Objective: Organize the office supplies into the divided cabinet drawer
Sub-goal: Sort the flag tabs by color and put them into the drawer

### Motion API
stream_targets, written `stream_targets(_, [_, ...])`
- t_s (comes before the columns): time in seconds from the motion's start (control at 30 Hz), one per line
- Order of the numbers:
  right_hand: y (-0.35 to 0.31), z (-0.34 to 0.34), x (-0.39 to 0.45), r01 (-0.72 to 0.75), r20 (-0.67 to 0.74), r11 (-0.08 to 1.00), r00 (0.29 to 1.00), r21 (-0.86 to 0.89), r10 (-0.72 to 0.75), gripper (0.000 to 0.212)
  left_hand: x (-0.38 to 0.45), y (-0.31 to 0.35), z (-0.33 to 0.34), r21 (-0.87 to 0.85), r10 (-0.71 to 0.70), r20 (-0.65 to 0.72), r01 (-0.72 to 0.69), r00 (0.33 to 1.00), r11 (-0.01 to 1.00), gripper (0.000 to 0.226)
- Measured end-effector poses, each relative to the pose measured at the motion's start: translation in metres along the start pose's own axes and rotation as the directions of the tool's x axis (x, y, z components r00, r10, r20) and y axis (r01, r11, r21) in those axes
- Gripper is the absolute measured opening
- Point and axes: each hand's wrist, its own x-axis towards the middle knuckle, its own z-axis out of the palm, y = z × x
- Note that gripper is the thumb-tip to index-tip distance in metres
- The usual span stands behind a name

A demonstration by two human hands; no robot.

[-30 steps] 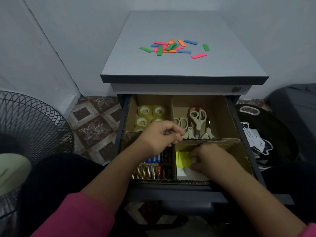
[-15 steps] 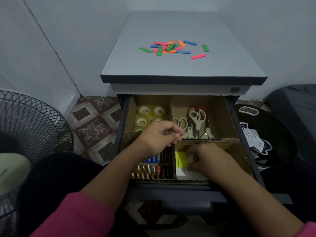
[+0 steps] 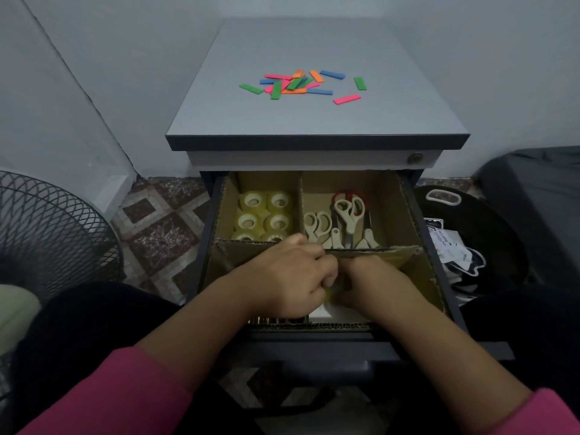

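Both hands meet over drawer (image 3: 408, 215) front-right compartment. Left hand (image 3: 292, 277) fingers curled; right hand (image 3: 370, 284) too; contents hidden. Yellow notes (image 3: 328, 295) between, likely being seated. Colored strips (image 3: 298, 84) wait mid-cabinet top (image 3: 219, 120).

Pale grey walls (image 3: 110, 58) meeting in a corner behind grey cabinet (image 3: 314, 146). Floor (image 3: 163, 227) left of cabinet: patterned tile, brown and cream diamonds. Black wire fan guard (image 3: 47, 224) farther left of cabinet. Dark round bag (image 3: 489, 233) and dark upholstered furniture (image 3: 539, 189) right of cabinet. Dim, even light.
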Motion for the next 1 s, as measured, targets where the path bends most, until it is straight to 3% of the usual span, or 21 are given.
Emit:
stream_targets(0.57, [-0.0018, 0.0014, 0.0008, -0.018, -0.016, 0.998, 1.000, -0.065, 0.017, 0.017, 0.0058, 0.0054, 0.0105, 0.130, -0.035, 0.043, 0.030, 0.998, 0.991, 0.015])
stream_targets(0.77, [0.0029, 0.0070, 0.0011, -0.009, -0.061, 0.998, 0.998, -0.061, 0.006, 0.020, 0.0037, -0.0022, 0.0084, -0.034, -0.085, 0.054, 0.087, 0.995, 0.996, 0.008])
stream_targets(0.87, [0.0047, 0.0089, 0.0026, -0.003, -0.073, 0.998, 0.997, -0.059, -0.002, 0.021, 0.0042, 0.0005, 0.0071, 0.030, -0.080, 0.051, 0.079, 0.995, 0.996, 0.005])
stream_targets(1.0, [0.0038, 0.0085, 0.0029, 0.004, -0.079, 0.998, 0.997, -0.062, -0.009, 0.023, 0.0078, 0.0071, 0.0053, 0.167, -0.074, 0.064, 0.062, 0.995, 0.984, 0.021])
